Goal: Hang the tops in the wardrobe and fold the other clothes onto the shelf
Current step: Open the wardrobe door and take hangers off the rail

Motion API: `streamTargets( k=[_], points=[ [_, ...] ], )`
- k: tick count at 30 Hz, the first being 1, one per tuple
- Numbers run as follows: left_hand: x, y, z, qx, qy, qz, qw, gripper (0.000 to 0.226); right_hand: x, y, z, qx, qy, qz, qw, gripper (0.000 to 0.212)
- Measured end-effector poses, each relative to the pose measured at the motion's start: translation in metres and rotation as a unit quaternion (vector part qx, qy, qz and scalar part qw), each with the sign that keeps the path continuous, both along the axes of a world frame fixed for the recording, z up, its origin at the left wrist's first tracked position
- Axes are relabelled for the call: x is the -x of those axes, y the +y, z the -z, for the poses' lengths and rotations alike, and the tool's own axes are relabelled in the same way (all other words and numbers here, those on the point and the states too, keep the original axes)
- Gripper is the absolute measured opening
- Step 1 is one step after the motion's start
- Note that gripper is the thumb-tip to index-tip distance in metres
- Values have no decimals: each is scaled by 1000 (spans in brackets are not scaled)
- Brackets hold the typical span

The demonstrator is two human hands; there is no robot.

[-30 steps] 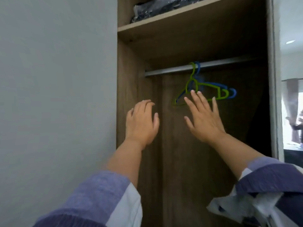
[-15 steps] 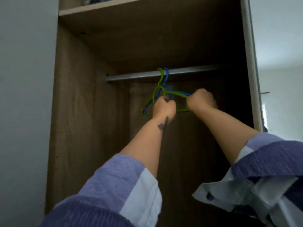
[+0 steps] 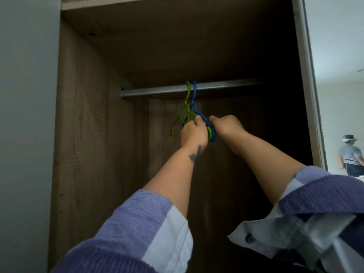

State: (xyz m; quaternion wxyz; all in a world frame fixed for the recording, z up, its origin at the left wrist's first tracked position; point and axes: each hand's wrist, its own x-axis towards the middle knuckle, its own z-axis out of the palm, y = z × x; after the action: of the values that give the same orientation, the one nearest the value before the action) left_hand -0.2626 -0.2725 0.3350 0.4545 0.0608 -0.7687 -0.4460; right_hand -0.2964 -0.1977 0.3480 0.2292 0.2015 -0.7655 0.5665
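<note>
The frame is filled by an open wooden wardrobe [image 3: 82,134], whose lower part is cut off at the bottom edge and whose right interior is lost in deep shadow. A shelf [image 3: 110,2] is seen at the very top, only its front edge and underside being visible; what lies on it cannot be made out. A grey wall [image 3: 25,115] is seen at the left. At the far right, a second person [image 3: 350,156] is glimpsed in a bright room, small and partly cut off by the frame edge. A pale garment [image 3: 285,235] is draped over the right forearm, its shape and kind hard to tell because it runs out of the frame. A metal rail [image 3: 226,86] is fixed across the wardrobe below the shelf. From it a green hanger [image 3: 186,111] and a blue hanger [image 3: 194,95] are hung side by side, hooks touching. The left hand [image 3: 194,133] is curled round the hangers' bars where they overlap; which of the two is gripped cannot be told. The right hand [image 3: 228,125] is closed just beside it at the blue hanger's end, its fingers hidden behind the knuckles, so what is clasped is not clear.
</note>
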Motion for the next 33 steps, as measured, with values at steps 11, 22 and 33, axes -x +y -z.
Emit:
streamTargets(
  k=[11,22,33],
  points=[
    [-20,-18,1,-13,25,-28,999,47,-9,-15,-7,-7,-2,32,999,37],
    [-45,-29,-39,5,23,-76,997,44,-9,-37,-7,-72,-10,61,995,51],
    [-55,-34,27,-3,17,-57,998,39,-23,-43,11,-43,13,45,998,40]
  ],
)
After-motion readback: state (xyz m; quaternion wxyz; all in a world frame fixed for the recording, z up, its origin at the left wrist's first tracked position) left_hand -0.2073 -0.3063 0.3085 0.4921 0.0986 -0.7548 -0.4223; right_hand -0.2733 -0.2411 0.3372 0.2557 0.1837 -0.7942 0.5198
